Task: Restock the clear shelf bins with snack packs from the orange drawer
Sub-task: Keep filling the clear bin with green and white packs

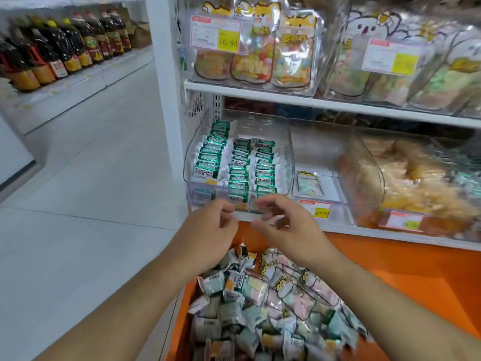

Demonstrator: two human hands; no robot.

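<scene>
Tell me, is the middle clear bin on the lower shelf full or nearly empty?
Nearly empty. The middle bin holds just one small pack near its front; the rest of its floor shows bare, unlike the green-pack bin beside it.

The yellow price tag [228, 38] on the upper shelf bin [260, 74] seems to read 16.80; other labels are blurred.

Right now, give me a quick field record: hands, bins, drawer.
left hand: fingers loosely curled at the front lip of the green-pack bin, nothing visibly held
right hand: same height, fingers curled, blurred; cannot tell if it pinches anything
green-pack bin: clear, three neat rows of green-and-white packs, space at the back
middle bin: almost bare, one small pouch near the front
right bin: full of yellowish bagged snacks
orange drawer: open below the shelf, loose heap of snack packs
</scene>
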